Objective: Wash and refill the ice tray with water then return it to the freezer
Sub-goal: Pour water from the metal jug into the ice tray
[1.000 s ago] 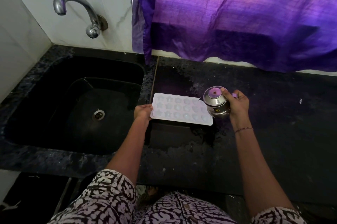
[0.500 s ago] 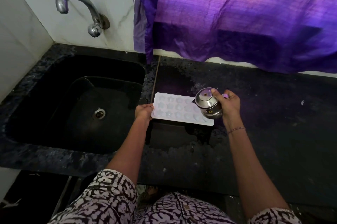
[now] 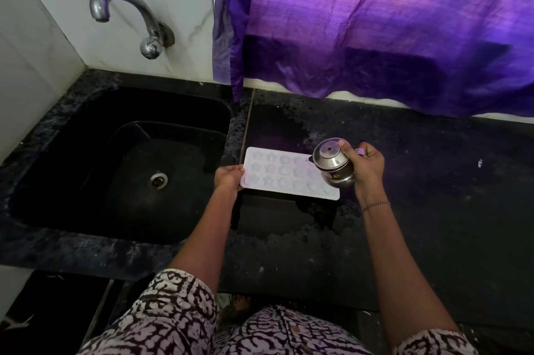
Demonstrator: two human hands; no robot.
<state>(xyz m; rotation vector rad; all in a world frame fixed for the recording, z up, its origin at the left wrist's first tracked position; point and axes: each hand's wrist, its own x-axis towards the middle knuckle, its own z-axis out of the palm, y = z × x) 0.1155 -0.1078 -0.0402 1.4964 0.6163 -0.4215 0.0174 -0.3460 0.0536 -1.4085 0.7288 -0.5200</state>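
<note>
A white ice tray (image 3: 277, 174) with star and flower shaped moulds lies flat on the black counter (image 3: 419, 181), just right of the sink. My left hand (image 3: 229, 177) grips the tray's left edge. My right hand (image 3: 365, 167) holds a small steel pot (image 3: 332, 162) by its side, tilted left over the tray's right end, its mouth facing the moulds. The pot hides the tray's far right corner.
A black sink (image 3: 121, 158) with a steel drain (image 3: 158, 180) fills the left. A chrome tap (image 3: 127, 19) juts from the white tiled wall above it. A purple curtain (image 3: 375, 22) hangs over the counter's back edge. The counter around the tray is wet.
The steel pot has tipped further to the left over the tray's right end. My left hand has kept its hold on the tray's left edge.
</note>
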